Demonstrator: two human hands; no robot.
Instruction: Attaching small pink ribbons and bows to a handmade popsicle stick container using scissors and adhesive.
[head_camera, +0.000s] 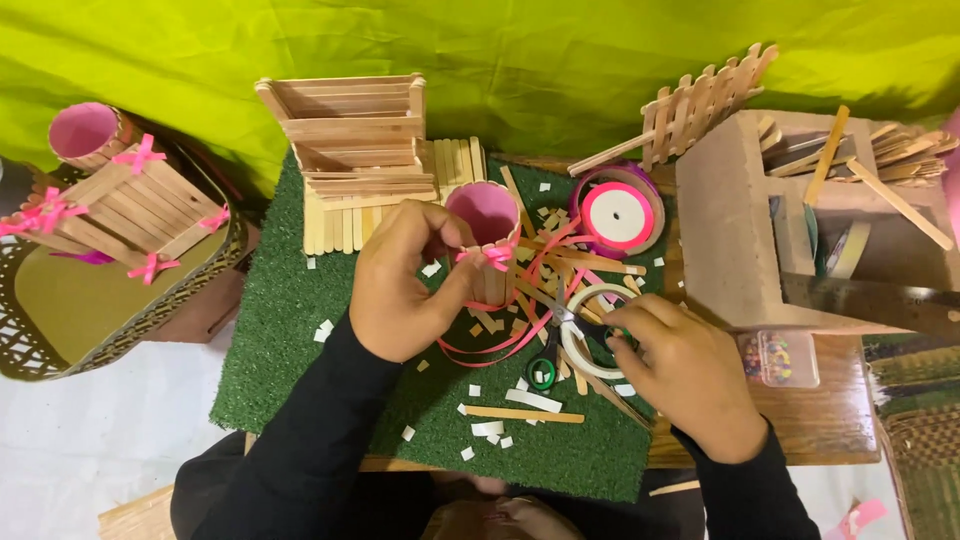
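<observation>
My left hand (405, 280) grips a small cup (485, 225) made of wooden sticks with a pink lining and a pink ribbon bow on its front. Loose pink ribbon (505, 340) trails from the cup across the green turf mat (290, 330). My right hand (685, 370) rests on a pair of scissors with green and black handles (548, 365), which lie over a white tape roll (590, 335). Whether its fingers are through the handles is hidden.
A pink ribbon spool (617, 215) stands behind the cup. A stick bench (355, 135), a stick fence (700, 105) and a cardboard box (760, 230) with sticks sit at the back. Left are a pink-bowed stick crate (130, 215), a golden basket (100, 310) and another pink-lined cup (85, 132). A bead box (780, 358) lies at right.
</observation>
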